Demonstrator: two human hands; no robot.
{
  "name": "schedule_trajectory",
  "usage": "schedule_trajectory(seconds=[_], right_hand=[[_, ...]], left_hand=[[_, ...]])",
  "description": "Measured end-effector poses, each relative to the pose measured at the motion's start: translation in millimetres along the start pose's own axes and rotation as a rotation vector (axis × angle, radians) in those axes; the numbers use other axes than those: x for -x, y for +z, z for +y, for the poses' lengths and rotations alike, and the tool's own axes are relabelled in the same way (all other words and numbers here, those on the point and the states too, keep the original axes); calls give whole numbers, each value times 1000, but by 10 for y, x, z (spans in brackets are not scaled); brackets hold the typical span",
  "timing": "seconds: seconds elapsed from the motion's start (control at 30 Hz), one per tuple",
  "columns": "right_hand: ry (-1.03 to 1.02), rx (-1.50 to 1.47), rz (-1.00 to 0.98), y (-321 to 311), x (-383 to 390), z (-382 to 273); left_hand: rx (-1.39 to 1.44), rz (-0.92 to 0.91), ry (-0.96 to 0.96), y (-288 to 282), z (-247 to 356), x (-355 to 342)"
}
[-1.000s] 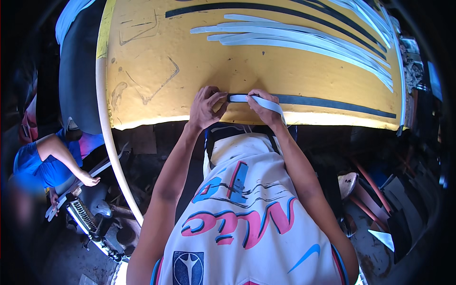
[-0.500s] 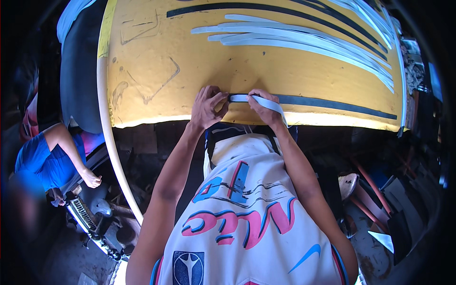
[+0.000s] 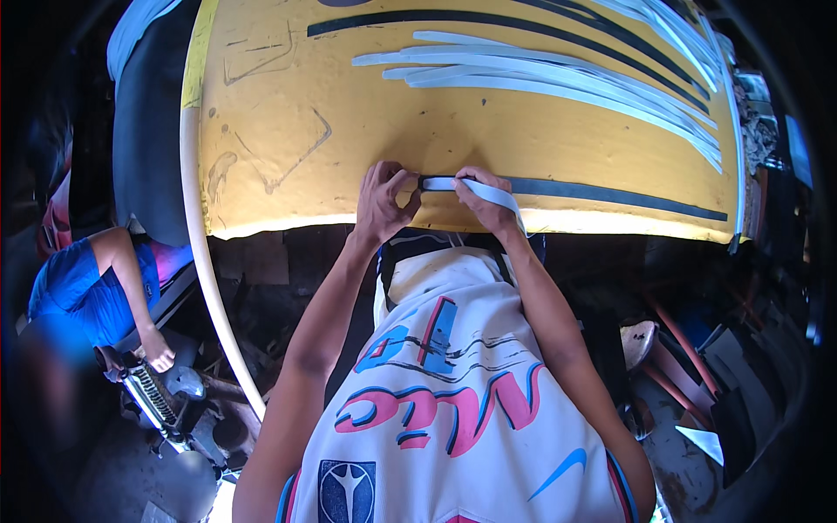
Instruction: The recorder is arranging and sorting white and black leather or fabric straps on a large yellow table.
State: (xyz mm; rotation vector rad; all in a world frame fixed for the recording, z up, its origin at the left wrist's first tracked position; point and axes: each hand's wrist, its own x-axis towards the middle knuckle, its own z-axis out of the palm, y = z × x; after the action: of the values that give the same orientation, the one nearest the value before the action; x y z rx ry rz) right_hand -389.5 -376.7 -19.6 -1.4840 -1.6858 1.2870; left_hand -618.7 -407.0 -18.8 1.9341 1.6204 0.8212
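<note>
A long black strip (image 3: 610, 196) lies along the near edge of the yellow tabletop, with a white strip (image 3: 442, 184) laid flat on its left end. My left hand (image 3: 384, 199) is at that end, fingers curled and fingertips at the black strip's tip. Farther right, my right hand (image 3: 485, 202) pinches the white strip and presses it against the black one. The white strip's loose part curves back over the right hand and hangs toward my wrist. Small details under the fingertips are hidden.
A bundle of white strips (image 3: 540, 74) and more black strips (image 3: 488, 17) lie on the far part of the yellow table (image 3: 288, 139). A pale pole (image 3: 196, 209) runs along its left edge. At left, another person's hand (image 3: 157, 350) is beside a metal coil spring (image 3: 150, 397).
My left hand has shifted slightly at the strip's end, while my right hand stays nearly in place. The other person's hand at left has moved down toward the coil spring.
</note>
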Motion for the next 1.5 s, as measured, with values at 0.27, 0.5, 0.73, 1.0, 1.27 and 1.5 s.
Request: schedule_trajectory(seconds=[0.27, 0.5, 0.73, 1.0, 1.27, 1.5], right_hand=[[-2, 7, 5, -5, 6, -25], [28, -28, 21, 2, 13, -61], [-8, 12, 36, 23, -1, -14], [-34, 37, 48, 22, 1, -19], [-18, 20, 32, 15, 3, -4], [-18, 37, 27, 10, 6, -13]], left_hand=[[-10, 7, -22, 17, 23, 13], [-13, -8, -24, 20, 18, 30], [12, 16, 1, 45, -17, 32], [27, 31, -9, 56, -26, 25], [50, 51, -29, 94, -48, 14], [28, 80, -50, 100, 13, 1]])
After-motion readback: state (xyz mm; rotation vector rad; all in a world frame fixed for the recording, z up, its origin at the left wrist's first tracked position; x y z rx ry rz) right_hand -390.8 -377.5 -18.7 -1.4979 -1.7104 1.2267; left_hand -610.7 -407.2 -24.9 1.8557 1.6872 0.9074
